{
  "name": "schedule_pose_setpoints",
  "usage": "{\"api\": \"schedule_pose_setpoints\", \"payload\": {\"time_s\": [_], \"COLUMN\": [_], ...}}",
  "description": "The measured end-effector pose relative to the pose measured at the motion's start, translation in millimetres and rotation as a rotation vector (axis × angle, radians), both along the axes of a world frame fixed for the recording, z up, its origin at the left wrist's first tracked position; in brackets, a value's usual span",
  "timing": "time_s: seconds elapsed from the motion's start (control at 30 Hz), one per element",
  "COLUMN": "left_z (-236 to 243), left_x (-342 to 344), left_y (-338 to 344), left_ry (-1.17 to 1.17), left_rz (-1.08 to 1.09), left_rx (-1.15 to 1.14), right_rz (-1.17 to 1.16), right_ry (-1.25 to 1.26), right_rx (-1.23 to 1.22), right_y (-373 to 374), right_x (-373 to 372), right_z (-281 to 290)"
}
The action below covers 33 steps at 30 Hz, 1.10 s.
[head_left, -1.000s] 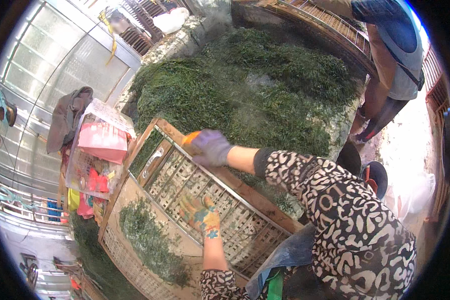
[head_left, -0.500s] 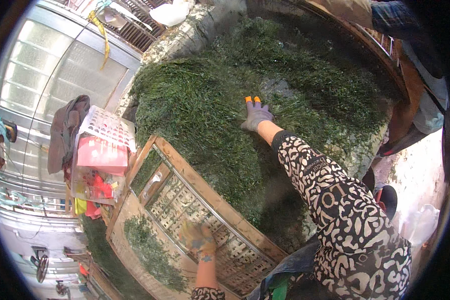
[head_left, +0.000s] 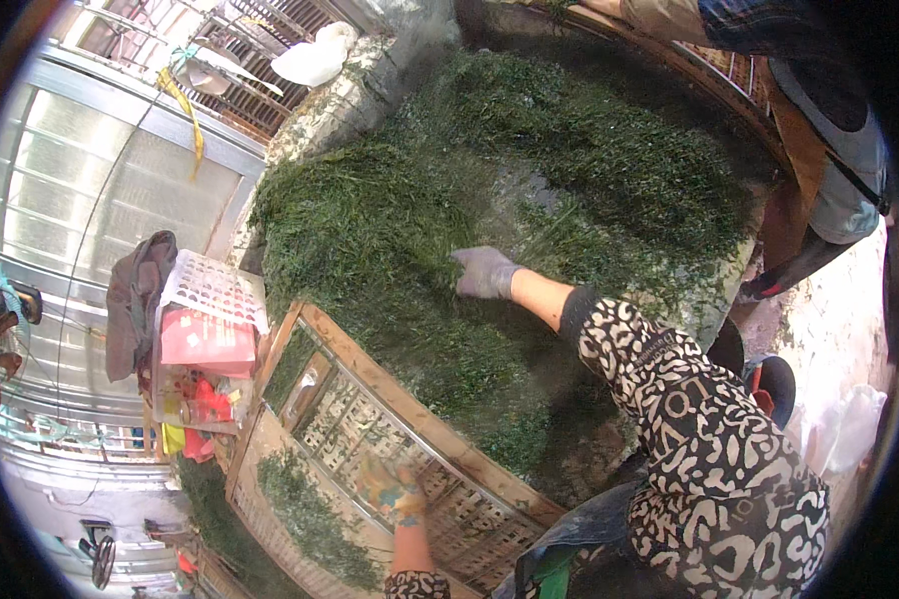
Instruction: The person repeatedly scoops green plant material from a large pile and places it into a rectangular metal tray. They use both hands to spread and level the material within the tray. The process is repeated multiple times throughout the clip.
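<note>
A heap of dark green leafy strands [head_left: 370, 215] covers the large round work surface ahead of me, its exact kind not clear. At the heap's near side is my right hand [head_left: 486, 273], in a grey-purple glove, its fingers curled in against the strands and their tips hidden. My left hand [head_left: 390, 487], in a patterned yellowish glove, is smeared by motion over a wooden frame [head_left: 440, 419] with an openwork panel and a metal rail. Beside it, a patch of the same green strands [head_left: 310, 514] lies on a light board.
Left of the frame stands a clear bin [head_left: 205, 384] with pink and red things. At the upper right are another person's arm [head_left: 664, 15] and leg [head_left: 839, 190]. A white bag [head_left: 315, 58] rests by the surface's far left edge. Dark buckets [head_left: 769, 384] stand at right.
My right hand has drawn nearer across the strands, and its spread, orange-tipped fingers have curled in. The left hand stays over the frame, still blurred. The view has shifted slightly.
</note>
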<state>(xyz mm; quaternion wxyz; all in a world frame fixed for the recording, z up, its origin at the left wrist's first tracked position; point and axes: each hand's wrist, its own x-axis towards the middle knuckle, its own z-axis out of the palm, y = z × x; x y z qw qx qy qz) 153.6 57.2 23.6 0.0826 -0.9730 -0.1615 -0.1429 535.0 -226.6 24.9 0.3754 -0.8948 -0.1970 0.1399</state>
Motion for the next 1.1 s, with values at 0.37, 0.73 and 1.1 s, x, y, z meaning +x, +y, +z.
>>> {"api": "schedule_pose_setpoints", "payload": {"time_s": [0.37,0.73,1.1], "left_z": [-22,-15,-23], "left_x": [3,-3,-2], "left_y": [11,13,13], "left_ry": [0.038,0.139,0.028], "left_rz": [0.060,0.138,0.182], "left_rx": [0.004,0.107,-0.089], "right_rz": [0.200,0.021,-0.070], "right_ry": [-0.077,-0.218,-0.213], "right_rx": [0.472,0.124,-0.253], "right_y": [-100,-240,-208], "right_x": [-78,-124,-261], "right_z": [184,39,-79]}}
